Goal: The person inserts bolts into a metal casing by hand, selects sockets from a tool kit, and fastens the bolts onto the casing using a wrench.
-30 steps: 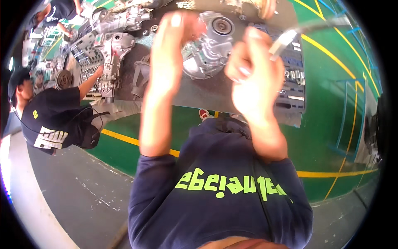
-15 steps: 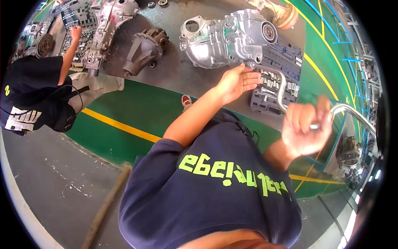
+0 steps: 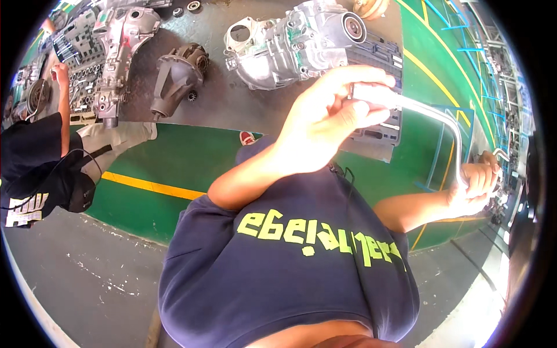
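Observation:
A silver speed brace (image 3: 439,113) is held up between my two hands, off the bench. My left hand (image 3: 319,113) is closed around its bright socket end, thumb below and fingers above. My right hand (image 3: 477,181) grips the cranked part at the far right; the brace's bent tail shows beyond the fist. Behind my left hand, the dark tool case (image 3: 390,61) lies on the bench, its sockets mostly hidden by the hand. A silver gearbox housing (image 3: 299,46) stands just beyond my left hand, its round bearing opening facing right.
On the metal bench (image 3: 212,107) lie a dark differential housing (image 3: 178,78), a longer gearbox (image 3: 119,58) and small gears. A co-worker in black (image 3: 38,156) reaches over another socket case (image 3: 84,75) at the left. Green floor with yellow lines surrounds the bench.
The brace has risen away from the gearbox and tool case toward me. My left hand, open beside its end before, has closed on it; my right hand has moved right.

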`<move>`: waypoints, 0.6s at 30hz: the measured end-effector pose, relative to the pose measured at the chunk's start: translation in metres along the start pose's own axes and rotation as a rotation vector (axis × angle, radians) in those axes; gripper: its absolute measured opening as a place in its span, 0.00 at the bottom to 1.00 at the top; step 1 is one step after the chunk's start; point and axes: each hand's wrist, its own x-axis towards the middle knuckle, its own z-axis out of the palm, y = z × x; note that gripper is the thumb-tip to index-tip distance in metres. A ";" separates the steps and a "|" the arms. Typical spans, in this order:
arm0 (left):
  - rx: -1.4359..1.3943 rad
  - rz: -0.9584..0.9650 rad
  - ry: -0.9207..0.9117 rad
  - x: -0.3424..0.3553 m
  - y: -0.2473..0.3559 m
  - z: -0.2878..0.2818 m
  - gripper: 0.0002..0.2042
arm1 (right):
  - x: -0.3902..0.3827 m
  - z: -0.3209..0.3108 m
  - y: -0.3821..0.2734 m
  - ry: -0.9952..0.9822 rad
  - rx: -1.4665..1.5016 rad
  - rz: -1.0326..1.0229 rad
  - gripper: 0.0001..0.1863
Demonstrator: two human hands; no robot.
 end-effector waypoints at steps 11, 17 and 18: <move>0.245 0.270 -0.041 -0.023 0.031 0.000 0.18 | 0.023 0.016 0.015 0.289 0.293 0.024 0.04; 0.143 0.266 0.013 -0.029 0.040 0.006 0.24 | 0.033 0.004 0.034 -0.291 -0.005 0.233 0.02; 0.147 0.293 0.016 -0.030 0.041 0.007 0.24 | 0.031 0.003 0.026 -0.161 -0.231 0.148 0.03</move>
